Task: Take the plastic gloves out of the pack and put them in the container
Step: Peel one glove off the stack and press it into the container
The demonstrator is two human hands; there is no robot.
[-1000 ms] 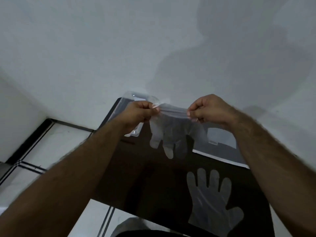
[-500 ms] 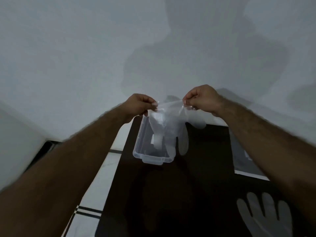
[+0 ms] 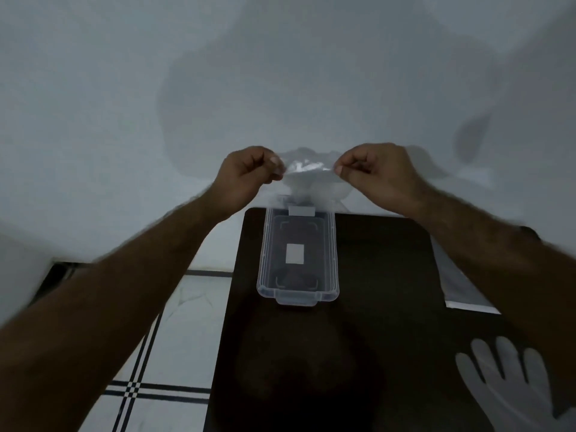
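Observation:
A thin clear plastic glove [image 3: 308, 176] hangs stretched between my two hands, held by its cuff above the far end of the container. My left hand [image 3: 249, 176] pinches its left edge and my right hand [image 3: 374, 173] pinches its right edge. The clear plastic container [image 3: 265, 269] lies open and lengthwise on the dark table, with a white label showing through its bottom. A second glove [image 3: 511, 388] lies flat on the table at the lower right. The glove pack [image 3: 452, 275], a flat clear bag, lies at the right, partly under my right forearm.
The dark table [image 3: 374, 338] stands against a pale wall [image 3: 280, 73]. To its left is white tiled floor [image 3: 174, 322] with black lines.
My hands carried the glove from the table's middle up and over to the container's far end. The view swung, so the container is now centred and the flat glove sits lower right.

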